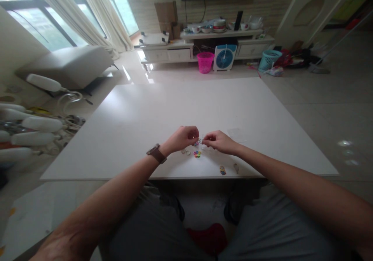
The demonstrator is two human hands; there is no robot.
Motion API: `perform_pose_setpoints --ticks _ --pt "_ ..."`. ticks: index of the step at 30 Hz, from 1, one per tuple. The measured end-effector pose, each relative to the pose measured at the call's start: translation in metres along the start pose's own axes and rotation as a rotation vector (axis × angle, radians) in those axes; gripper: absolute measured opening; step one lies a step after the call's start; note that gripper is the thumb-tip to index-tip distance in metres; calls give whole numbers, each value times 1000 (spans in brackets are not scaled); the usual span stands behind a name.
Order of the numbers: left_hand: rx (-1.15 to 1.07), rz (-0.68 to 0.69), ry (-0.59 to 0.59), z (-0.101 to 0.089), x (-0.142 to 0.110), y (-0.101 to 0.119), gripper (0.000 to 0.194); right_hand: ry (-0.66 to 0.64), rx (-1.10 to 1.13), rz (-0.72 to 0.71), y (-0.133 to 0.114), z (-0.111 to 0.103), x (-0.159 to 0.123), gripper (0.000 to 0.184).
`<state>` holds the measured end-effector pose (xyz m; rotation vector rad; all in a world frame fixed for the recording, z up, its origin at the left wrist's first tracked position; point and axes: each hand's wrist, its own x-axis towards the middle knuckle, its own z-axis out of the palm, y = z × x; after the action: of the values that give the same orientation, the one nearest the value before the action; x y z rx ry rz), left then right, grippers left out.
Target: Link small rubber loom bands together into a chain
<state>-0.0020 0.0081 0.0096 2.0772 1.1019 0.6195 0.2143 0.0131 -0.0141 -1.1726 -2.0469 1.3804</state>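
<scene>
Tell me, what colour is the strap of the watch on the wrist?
Brown: the watch strap on the left wrist shows in the head view.

**Both hands pinching together above the white table**

Both bare forearms are reaching forward over the near edge of the white rectangular table, converging toward its near middle. The left hand, with a brown-strapped wristwatch on its wrist, is curling its fingers inward. The right hand is facing it, fingertips pinched, almost touching the left.

Daylight from window upper left; glare on floor; edges bowed, soft focus.
</scene>
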Motion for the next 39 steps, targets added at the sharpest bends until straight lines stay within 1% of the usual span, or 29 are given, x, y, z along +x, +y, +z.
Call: perform_pose_setpoints --ticks 6,11,15,21,24,27,30,32,37,39 --pt "-32 -2 20 0 1 -2 4 61 -27 13 1 0 1 34" --pt "-118 -26 -14 4 -1 -3 5 39 -19 -7 2 1 0 35" --pt "-146 -32 -28 7 -1 -3 6 22 -12 -19 1 2 -1 35" --pt "-127 -27 8 9 -1 0 9 12 -16 -11 -3 2 -2 38" --pt "-108 -23 32 10 -1 2 11 51 -34 -31 -2 4 -1 39" --pt "-90 -59 28 12 0 2 16 92 -42 -42 -2 5 -1 36" --pt "-100 -108 6 15 2 1 16 97 -66 -58 -3 5 -1 29" --pt "-98 -114 33 17 4 0 16 108 -85 -83 -5 5 -1 25" --pt "-36 -111 193 18 9 3 18 163 -123 -119 -11 1 2 25" --pt "-29 -98 233 19 10 5 16 191 -138 -126 -13 -2 3 25"
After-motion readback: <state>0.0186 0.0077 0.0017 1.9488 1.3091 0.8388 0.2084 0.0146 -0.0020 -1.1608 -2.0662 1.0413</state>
